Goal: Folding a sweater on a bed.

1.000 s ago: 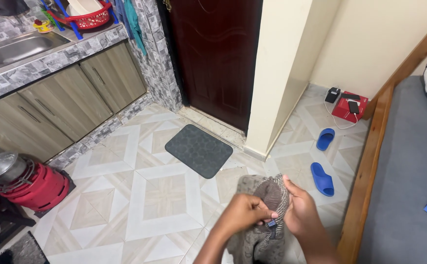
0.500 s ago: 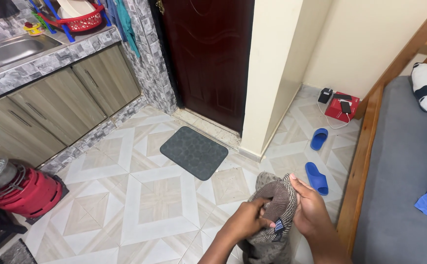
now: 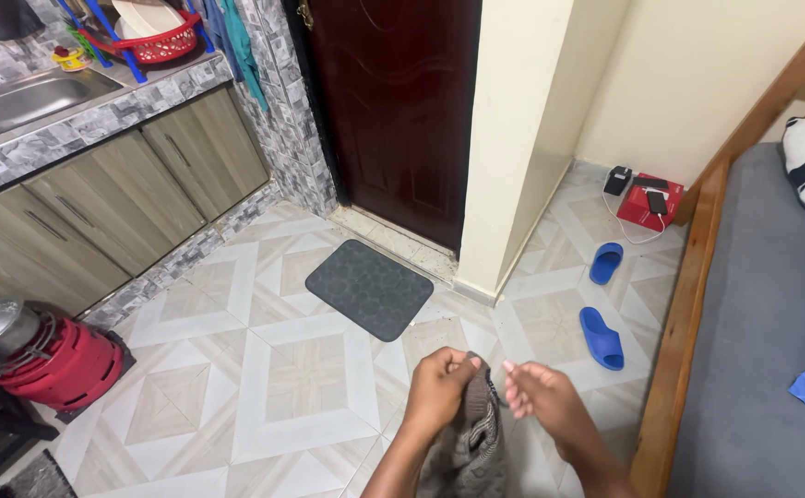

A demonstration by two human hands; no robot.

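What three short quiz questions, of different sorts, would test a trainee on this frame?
1. True or false: the left hand grips the grey knitted garment.
2. Which lies nearest the dark door? A) grey floor mat B) blue slippers C) red stove
3. Fill in: the right hand is beside the garment's top edge with its fingers ____.

Key:
1. True; it is closed on the top edge.
2. A.
3. Loosely spread; I cannot tell whether they pinch the cloth.
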